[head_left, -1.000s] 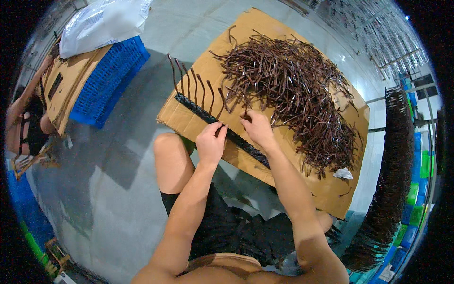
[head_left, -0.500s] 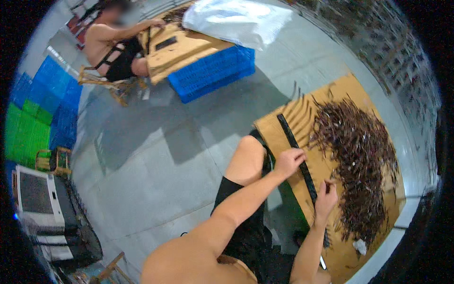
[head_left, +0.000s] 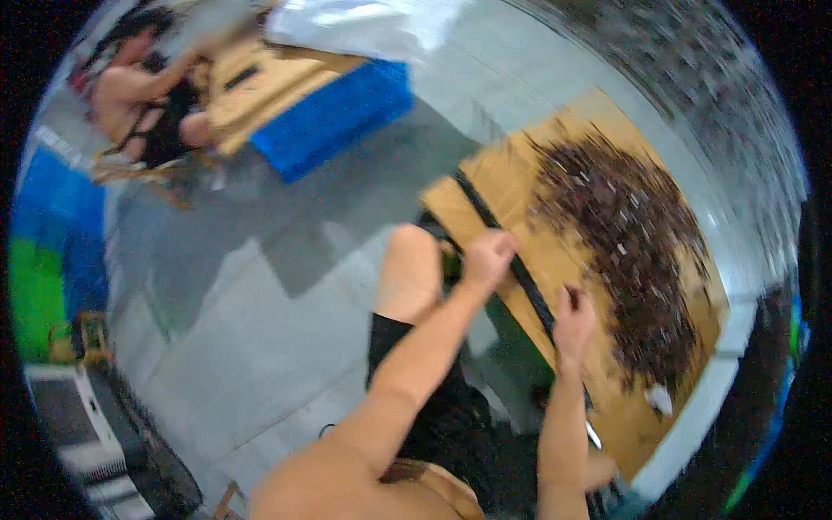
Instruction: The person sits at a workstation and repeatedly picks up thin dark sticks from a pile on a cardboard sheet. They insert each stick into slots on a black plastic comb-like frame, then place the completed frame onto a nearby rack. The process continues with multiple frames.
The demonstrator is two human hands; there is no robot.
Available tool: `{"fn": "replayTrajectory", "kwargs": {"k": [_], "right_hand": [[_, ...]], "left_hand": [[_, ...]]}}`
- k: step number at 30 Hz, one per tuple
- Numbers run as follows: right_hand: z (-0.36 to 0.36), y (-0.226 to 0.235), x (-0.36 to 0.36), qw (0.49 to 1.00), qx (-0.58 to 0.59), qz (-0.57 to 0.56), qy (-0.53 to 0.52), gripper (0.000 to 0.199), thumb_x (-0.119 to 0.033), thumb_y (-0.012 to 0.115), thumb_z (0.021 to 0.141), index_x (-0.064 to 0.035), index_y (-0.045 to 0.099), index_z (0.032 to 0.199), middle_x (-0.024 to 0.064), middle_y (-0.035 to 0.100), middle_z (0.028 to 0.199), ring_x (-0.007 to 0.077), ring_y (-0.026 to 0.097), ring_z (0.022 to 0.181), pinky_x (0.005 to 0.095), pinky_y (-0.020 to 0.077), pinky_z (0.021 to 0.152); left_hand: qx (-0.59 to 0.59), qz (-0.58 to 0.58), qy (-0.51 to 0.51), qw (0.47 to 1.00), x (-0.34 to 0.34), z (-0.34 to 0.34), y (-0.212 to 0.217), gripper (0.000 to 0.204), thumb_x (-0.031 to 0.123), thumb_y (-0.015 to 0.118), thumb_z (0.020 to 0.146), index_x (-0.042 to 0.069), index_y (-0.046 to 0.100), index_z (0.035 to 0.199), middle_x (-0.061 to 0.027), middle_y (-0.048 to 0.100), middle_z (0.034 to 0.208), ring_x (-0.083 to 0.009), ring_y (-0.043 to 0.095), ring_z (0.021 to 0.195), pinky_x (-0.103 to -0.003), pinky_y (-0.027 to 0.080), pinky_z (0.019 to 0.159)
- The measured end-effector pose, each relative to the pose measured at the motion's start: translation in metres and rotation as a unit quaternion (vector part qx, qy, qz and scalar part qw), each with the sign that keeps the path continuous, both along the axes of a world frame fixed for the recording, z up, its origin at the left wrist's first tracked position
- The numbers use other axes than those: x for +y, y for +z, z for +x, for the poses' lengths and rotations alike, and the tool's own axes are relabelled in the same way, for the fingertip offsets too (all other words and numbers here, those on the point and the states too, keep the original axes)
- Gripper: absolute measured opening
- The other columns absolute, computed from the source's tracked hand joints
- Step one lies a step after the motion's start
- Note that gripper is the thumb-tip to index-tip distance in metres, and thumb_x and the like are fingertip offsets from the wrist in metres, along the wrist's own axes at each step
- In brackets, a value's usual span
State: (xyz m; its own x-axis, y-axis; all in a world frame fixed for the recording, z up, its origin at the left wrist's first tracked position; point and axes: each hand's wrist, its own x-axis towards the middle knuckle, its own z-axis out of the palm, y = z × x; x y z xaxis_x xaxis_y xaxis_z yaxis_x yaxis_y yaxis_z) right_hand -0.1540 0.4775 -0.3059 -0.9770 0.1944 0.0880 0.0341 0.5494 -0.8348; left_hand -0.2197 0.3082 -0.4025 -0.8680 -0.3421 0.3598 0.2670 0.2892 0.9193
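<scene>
A long black strip (head_left: 530, 290) lies slantwise on a tan board (head_left: 598, 108) in front of me. My left hand (head_left: 490, 258) is closed in a pinch at the strip's edge, above its middle. Nearer to me, my right hand (head_left: 574, 325) hovers just right of the strip, its fingers curled together. Something dark shows at the right fingertips, too blurred to name. To the right of both hands spreads a big heap of thin dark brown strips (head_left: 624, 251).
A crumpled white scrap (head_left: 659, 399) sits by the heap's near end. At the upper left, another person (head_left: 143, 95) sits at a second board (head_left: 303, 74) over a blue crate (head_left: 334, 113), with a white sack (head_left: 338, 24). Blue and green crates (head_left: 39, 277) stand far left.
The whole view has shifted, so the scene sits farther left and higher, and blurrier. My right hand is slightly farther from the black strip. My left hand stays at the strip.
</scene>
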Motion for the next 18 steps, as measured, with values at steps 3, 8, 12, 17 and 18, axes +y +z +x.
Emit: {"fn": "replayTrajectory", "kwargs": {"k": [3,8,12,17,18], "right_hand": [[-0.004,-0.003,0.004,0.999,0.027,-0.002,-0.017,0.021,-0.015,0.063,0.089,0.0033,0.065,0.100,0.0129,0.068,0.088,0.0172,0.064,0.082,0.0297,0.0502,0.077],[0.000,-0.008,0.008,0.999,0.022,-0.020,-0.016,0.021,-0.015,0.064,0.089,0.0024,0.065,0.100,0.0123,0.068,0.090,0.0168,0.065,0.080,0.0290,0.0503,0.076],[-0.011,0.015,-0.015,0.999,0.009,-0.048,-0.005,0.022,-0.016,0.065,0.088,0.0029,0.065,0.100,0.0128,0.068,0.091,0.0181,0.065,0.083,0.0288,0.0498,0.077],[-0.046,0.014,-0.031,0.991,0.024,-0.131,0.027,0.024,-0.018,0.065,0.089,0.0020,0.064,0.102,0.0118,0.068,0.095,0.0183,0.064,0.087,0.0288,0.0491,0.080],[-0.049,0.013,-0.032,0.991,0.028,-0.129,0.030,0.024,-0.018,0.065,0.089,0.0019,0.065,0.102,0.0113,0.068,0.095,0.0180,0.063,0.088,0.0290,0.0490,0.080]], "left_hand": [[0.004,0.006,0.021,1.000,0.006,-0.001,0.010,0.014,0.013,0.071,0.080,0.001,0.068,0.084,-0.0130,0.067,0.084,-0.0276,0.066,0.078,-0.035,0.052,0.070],[0.003,-0.013,0.029,0.999,0.010,0.002,0.019,0.013,0.012,0.072,0.081,0.000,0.069,0.087,-0.0106,0.070,0.088,-0.0229,0.067,0.073,-0.031,0.053,0.068],[0.010,-0.018,0.011,1.000,0.006,0.000,0.016,0.011,0.010,0.070,0.083,0.001,0.068,0.088,-0.0103,0.068,0.087,-0.0226,0.065,0.071,-0.031,0.052,0.065],[0.011,-0.025,0.002,1.000,0.014,-0.004,0.025,0.010,0.011,0.066,0.085,0.002,0.067,0.089,-0.0113,0.067,0.085,-0.0249,0.065,0.071,-0.033,0.051,0.064],[-0.001,-0.027,0.000,1.000,0.012,-0.004,0.026,0.010,0.011,0.066,0.085,0.002,0.067,0.089,-0.0115,0.067,0.085,-0.0252,0.065,0.072,-0.033,0.051,0.064]]}}
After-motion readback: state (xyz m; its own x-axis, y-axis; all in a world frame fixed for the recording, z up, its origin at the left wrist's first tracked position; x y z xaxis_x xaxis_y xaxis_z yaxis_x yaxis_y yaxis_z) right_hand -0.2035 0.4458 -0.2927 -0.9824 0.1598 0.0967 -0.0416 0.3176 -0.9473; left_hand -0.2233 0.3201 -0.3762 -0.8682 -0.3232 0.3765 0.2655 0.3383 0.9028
